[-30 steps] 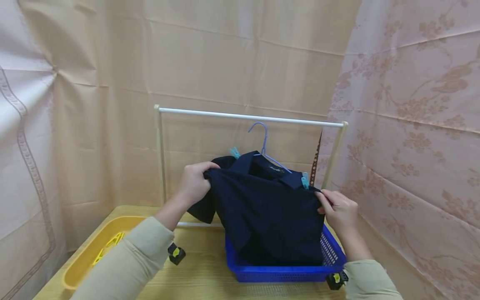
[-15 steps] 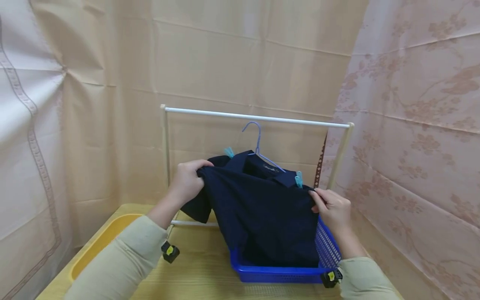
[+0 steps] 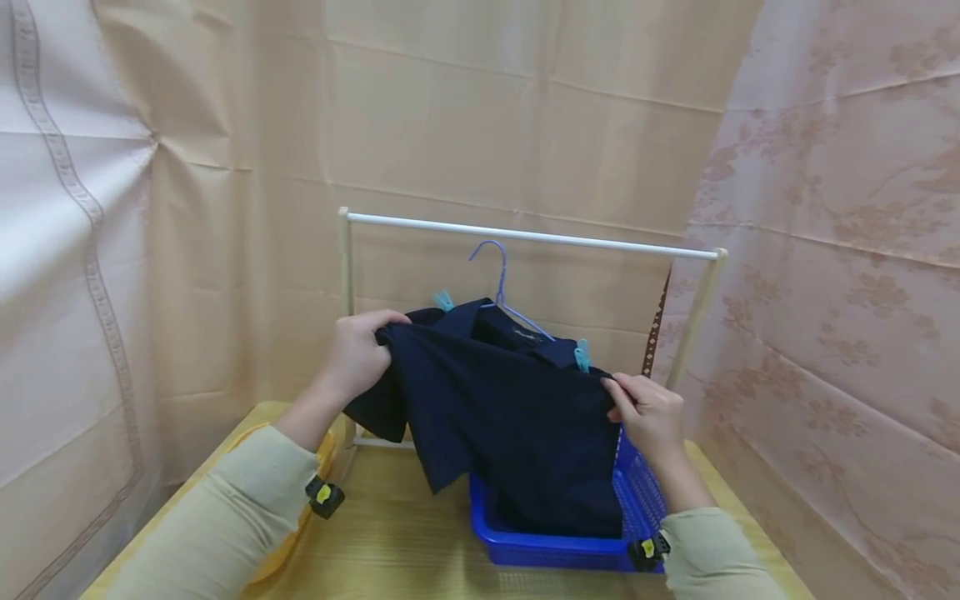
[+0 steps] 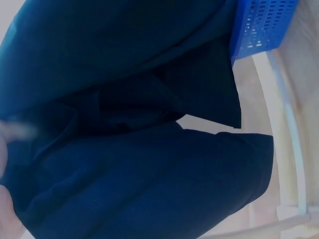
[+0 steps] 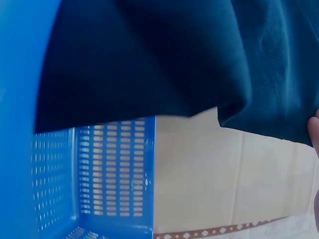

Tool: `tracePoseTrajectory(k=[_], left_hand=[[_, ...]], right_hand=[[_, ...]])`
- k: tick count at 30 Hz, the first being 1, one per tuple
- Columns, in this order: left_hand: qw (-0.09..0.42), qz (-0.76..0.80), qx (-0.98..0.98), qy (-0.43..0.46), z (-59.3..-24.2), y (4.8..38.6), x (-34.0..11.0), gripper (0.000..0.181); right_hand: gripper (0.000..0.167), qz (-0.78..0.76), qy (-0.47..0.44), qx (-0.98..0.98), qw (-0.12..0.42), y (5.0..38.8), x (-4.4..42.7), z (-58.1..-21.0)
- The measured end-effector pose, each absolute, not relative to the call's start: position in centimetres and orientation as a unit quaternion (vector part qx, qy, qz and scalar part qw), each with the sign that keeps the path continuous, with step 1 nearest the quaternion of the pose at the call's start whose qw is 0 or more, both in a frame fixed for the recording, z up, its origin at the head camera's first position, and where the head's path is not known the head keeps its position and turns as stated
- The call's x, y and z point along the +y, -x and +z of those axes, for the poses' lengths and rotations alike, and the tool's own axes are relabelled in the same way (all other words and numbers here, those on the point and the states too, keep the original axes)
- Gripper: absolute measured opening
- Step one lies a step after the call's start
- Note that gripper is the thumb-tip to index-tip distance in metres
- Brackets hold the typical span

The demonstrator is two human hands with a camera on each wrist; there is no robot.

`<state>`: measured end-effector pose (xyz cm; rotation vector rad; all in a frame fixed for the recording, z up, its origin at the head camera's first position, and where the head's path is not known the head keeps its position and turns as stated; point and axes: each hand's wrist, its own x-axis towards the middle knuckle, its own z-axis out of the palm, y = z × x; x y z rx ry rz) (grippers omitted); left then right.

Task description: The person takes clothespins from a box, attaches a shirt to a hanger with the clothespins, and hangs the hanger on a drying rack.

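Note:
A dark navy collared shirt (image 3: 517, 417) is on a blue-purple wire hanger (image 3: 501, 283), its hook free below the rack's bar. My left hand (image 3: 358, 354) pinches the cloth near one shoulder, and my right hand (image 3: 651, 417) pinches it near the other. A teal clothespin (image 3: 444, 301) sits at the left shoulder and a second teal clothespin (image 3: 582, 356) at the right. The shirt's lower part hangs down into the blue basket (image 3: 562, 550). In the left wrist view, shirt cloth (image 4: 149, 184) fills most of the frame; the right wrist view shows fingertips (image 5: 314, 130) on its edge.
A small rack with a white bar (image 3: 525, 234) stands behind the shirt on a wooden table (image 3: 397, 542). A yellow tray (image 3: 281, 550) lies at the left, partly covered by my left forearm. Beige and flowered curtains surround the table.
Both hands have carried the shirt and hanger leftward relative to the rack. The left part of the shirt now hangs outside the basket. The view has turned slightly.

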<state>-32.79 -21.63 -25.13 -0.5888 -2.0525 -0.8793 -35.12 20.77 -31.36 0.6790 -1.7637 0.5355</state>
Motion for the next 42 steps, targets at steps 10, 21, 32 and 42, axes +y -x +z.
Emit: tracePoseTrajectory(k=[10, 21, 32, 42], left_hand=[[0.420, -0.332, -0.816, 0.217, -24.9, 32.1, -24.0, 0.036], [0.416, -0.333, -0.823, 0.199, -25.4, 31.7, -25.3, 0.030], [0.343, -0.313, -0.870, 0.164, -27.9, 32.4, -25.9, 0.039], [0.269, -0.278, -0.911, 0.145, -31.4, 33.5, -25.7, 0.041]], right_hand=[[0.009, 0.254, -0.304, -0.742, 0.540, 35.8, 18.4, -31.3], [0.011, 0.248, -0.308, -0.739, 0.546, 36.3, 17.2, -31.6], [0.011, 0.211, -0.314, -0.740, 0.556, 36.6, 17.1, -31.8], [0.012, 0.204, -0.319, -0.740, 0.557, 36.6, 17.1, -32.0]])
